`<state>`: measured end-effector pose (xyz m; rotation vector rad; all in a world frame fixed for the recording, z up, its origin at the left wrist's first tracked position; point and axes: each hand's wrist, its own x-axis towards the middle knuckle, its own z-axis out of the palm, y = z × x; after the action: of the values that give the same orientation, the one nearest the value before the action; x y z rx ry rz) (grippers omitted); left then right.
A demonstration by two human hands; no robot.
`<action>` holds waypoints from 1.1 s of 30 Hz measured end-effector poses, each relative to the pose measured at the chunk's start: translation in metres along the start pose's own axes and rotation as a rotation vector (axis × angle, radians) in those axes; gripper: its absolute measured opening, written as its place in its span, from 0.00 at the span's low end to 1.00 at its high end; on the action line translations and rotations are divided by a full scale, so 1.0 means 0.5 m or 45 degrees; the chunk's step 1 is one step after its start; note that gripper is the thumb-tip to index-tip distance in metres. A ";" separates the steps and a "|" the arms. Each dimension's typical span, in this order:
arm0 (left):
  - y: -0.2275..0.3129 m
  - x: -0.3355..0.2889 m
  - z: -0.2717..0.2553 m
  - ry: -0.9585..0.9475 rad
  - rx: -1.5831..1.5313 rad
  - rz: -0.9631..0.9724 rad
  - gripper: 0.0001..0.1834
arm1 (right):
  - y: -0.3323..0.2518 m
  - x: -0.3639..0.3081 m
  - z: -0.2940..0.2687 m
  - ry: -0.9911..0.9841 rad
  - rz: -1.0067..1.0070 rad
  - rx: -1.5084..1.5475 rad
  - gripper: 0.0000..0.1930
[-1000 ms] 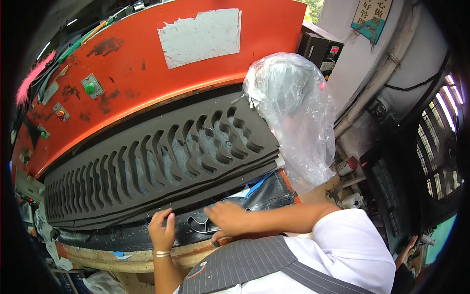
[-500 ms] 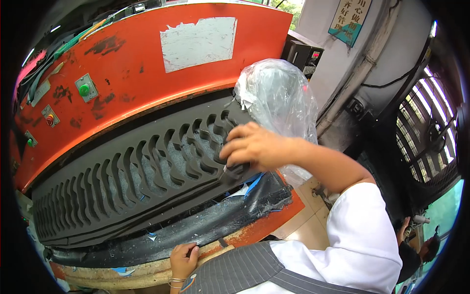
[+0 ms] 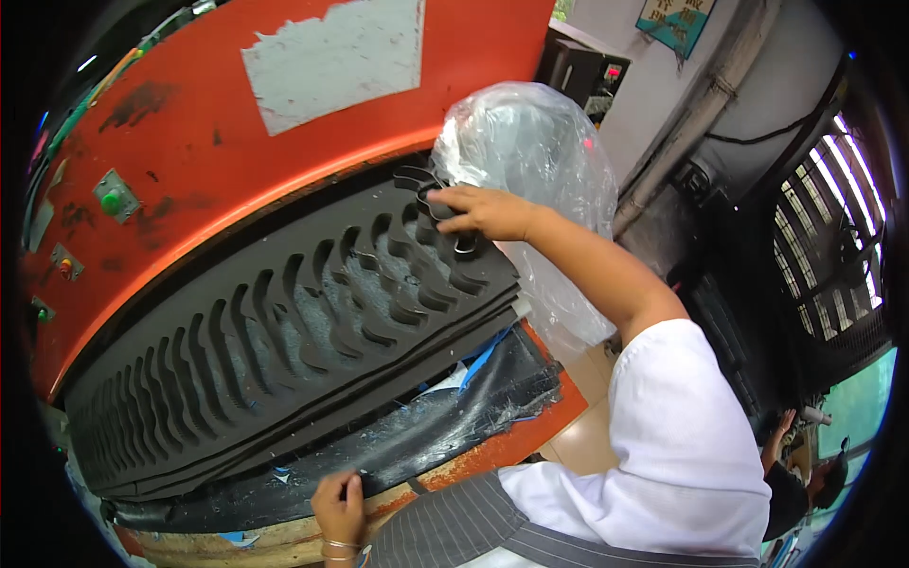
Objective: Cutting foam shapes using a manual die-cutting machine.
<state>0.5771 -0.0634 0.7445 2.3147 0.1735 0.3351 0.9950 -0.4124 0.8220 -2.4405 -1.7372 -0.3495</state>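
Observation:
My right hand reaches over the right end of a thick dark grey foam sheet. Its fingers are closed on a narrow, wavy cutting die with a shiny metal edge, which rests on the sheet beside the last cut-out. A long row of wavy slots runs through the sheet, with a speckled grey-blue surface showing through them. My left hand is low at the front, by the wooden edge. Its thumb sticks up apart from loosely bent fingers, and nothing shows in it.
Behind the foam stands an orange machine panel with green and red buttons. Clear plastic wraps a bulky object at the right end. Black sheeting with blue scraps lies in front. Another person is at far right.
My right hand has moved with the cutting die from the foam's front right edge toward its far right corner. My left hand stays near the front edge. The view has shifted slightly.

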 end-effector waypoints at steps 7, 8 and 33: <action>0.194 0.273 0.103 -0.039 -0.075 0.647 0.07 | -0.139 -0.084 0.106 0.436 0.779 0.481 0.44; 0.214 0.311 0.133 -0.067 -0.050 0.755 0.09 | -0.149 -0.075 0.107 0.523 0.827 0.435 0.36; 0.294 0.392 0.282 -0.171 0.696 0.777 0.33 | -0.124 -0.108 0.118 0.684 0.881 0.736 0.17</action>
<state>0.8091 -0.2172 0.7939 2.8864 -0.5910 0.4731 0.9262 -0.4275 0.7490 -2.0694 -0.6057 -0.3140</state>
